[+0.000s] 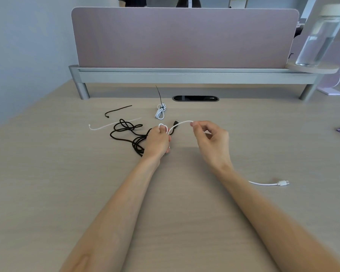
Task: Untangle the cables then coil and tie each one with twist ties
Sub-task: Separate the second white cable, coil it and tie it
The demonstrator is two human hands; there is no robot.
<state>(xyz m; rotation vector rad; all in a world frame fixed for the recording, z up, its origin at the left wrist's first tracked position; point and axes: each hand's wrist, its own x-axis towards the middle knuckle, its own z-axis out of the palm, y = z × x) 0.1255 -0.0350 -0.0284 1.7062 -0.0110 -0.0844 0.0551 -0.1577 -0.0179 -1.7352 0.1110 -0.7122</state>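
Two bare arms reach out over a light wood desk [47, 183]. Close to the right arm, on the right side of the desk, lies the white plug [282, 182] at one end of a white cable [180, 124], with a short bit of the cord coming out from under the arm. Farther out, the right hand [211, 140] pinches this white cable between thumb and finger, with the other fingers curled in. The cable bends in an arch over to the left hand [157, 141]. The left hand is closed around small white loops of the same cable, which stick up above its fingers. Just beside and partly under the left hand is a black cable [126, 130], lying in a loose messy pile on the desk. Its dark plug pokes out between the two hands. To the left of the pile lies a white tie [110, 125], and a bit farther back lies a black tie [117, 110]. Farther back still, near the middle, sits a small white cable bundle [160, 111] with a black tie [159, 95] around it, one thin end sticking up. Behind it is a dark slot [195, 98] in the desk, then a gray rail and a pink divider [185, 38]. At the far right, a clear bottle [318, 40] stands on a round shelf.
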